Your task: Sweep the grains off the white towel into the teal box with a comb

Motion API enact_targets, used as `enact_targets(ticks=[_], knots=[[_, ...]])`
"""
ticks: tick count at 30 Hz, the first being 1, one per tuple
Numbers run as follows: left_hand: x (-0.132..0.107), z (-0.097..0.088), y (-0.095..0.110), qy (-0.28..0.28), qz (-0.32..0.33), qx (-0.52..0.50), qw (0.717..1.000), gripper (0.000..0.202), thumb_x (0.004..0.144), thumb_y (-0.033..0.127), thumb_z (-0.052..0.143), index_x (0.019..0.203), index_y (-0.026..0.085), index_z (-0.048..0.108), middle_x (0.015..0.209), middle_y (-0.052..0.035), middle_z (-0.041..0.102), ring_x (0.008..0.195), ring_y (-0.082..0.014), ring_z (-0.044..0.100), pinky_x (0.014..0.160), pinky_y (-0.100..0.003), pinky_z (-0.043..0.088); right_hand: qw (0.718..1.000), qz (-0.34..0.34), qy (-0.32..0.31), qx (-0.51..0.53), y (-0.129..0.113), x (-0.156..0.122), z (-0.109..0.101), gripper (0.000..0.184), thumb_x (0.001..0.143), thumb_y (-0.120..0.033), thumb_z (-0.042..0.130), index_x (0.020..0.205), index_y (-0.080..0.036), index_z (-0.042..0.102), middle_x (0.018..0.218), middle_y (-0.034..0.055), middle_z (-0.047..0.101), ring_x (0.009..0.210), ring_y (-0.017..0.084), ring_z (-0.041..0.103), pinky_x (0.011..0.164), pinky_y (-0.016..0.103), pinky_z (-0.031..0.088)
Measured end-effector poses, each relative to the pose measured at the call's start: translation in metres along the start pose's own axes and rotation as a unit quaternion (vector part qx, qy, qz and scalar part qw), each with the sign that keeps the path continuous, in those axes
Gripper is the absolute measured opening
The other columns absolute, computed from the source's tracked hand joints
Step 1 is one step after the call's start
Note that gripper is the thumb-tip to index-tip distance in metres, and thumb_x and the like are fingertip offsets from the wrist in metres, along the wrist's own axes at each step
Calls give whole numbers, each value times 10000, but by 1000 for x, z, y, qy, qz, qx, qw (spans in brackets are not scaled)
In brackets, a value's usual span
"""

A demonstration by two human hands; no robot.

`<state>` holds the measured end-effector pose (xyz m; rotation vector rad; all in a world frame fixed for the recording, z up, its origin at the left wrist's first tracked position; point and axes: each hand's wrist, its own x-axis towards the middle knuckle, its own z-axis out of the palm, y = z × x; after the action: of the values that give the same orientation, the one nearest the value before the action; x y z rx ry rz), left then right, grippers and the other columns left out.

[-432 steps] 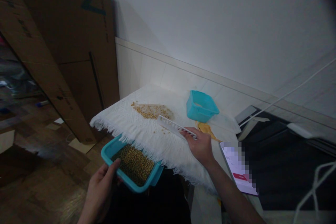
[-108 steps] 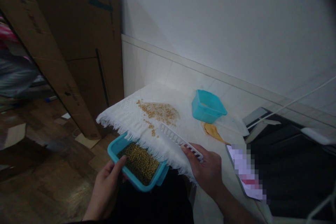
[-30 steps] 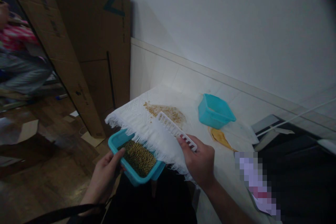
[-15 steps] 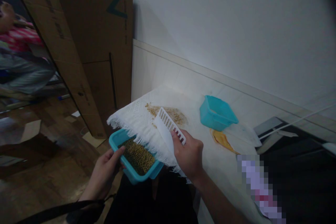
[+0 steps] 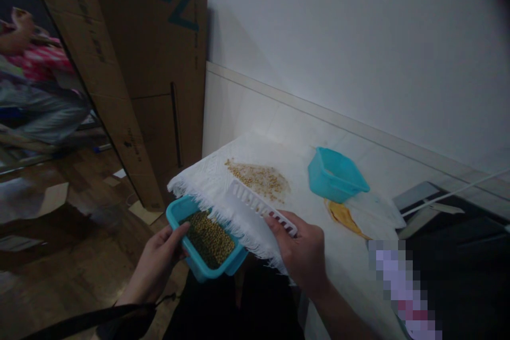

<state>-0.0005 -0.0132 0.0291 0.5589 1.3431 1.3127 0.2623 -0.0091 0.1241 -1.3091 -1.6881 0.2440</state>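
My left hand (image 5: 157, 257) grips the left side of a blue plastic tub (image 5: 171, 217), thumb over the rim. Small round greenish-yellow beans (image 5: 213, 239) lie in the tub, which sits just below the fringed edge of a white cloth (image 5: 199, 179). In my right hand (image 5: 305, 252) is a white slotted plastic piece (image 5: 244, 197), its long side angled across the cloth near the fringe. Beyond it, loose beans (image 5: 263, 178) are scattered over the cloth.
A second blue tub (image 5: 334, 183) stands to the right, with a yellow, leaf-shaped item (image 5: 345, 216) in front of it. A tall cardboard box (image 5: 159, 69) rises at the left. Behind it another person (image 5: 43, 74) is partly visible. Dark objects lie at the right.
My right hand and the slotted piece have moved right and toward me, away from the scattered beans, uncovering more of them. The piece lies flatter. My left hand still holds the tub.
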Motion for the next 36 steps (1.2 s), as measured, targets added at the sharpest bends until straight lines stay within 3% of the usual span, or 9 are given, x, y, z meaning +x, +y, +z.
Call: enact_targets(ticks=[5, 14, 27, 36], knots=[[-6, -1, -13, -42, -11, -9, 999, 468, 667, 597, 914, 761, 182, 718, 634, 16, 664, 568, -137, 579, 582, -250, 525, 994, 68, 69, -54, 19, 6, -21, 365, 947, -492, 697, 869, -160, 827, 591, 23, 729, 468, 154, 636, 462, 219, 475], [-18, 9, -30, -44, -31, 5, 999, 474, 670, 624, 897, 759, 187, 736, 646, 10, 670, 581, -139, 568, 575, -250, 506, 995, 29, 71, -63, 20, 4, -10, 358, 969, -447, 661, 855, -145, 814, 572, 29, 722, 453, 152, 643, 451, 213, 462], [-28, 14, -24, -38, -31, 9, 999, 460, 653, 611, 906, 724, 190, 734, 638, -12, 682, 570, -150, 581, 545, -254, 506, 997, 19, 59, -53, 25, 3, -5, 368, 978, -466, 648, 857, -162, 818, 558, 20, 701, 441, 148, 612, 465, 219, 479], [-28, 18, -17, -30, -29, 2, 999, 416, 595, 546, 934, 708, 184, 763, 607, -29, 697, 533, -171, 589, 518, -294, 514, 998, 13, 51, -30, 21, 2, -1, 277, 972, -383, 669, 875, -169, 816, 608, 17, 735, 479, 147, 651, 493, 215, 484]])
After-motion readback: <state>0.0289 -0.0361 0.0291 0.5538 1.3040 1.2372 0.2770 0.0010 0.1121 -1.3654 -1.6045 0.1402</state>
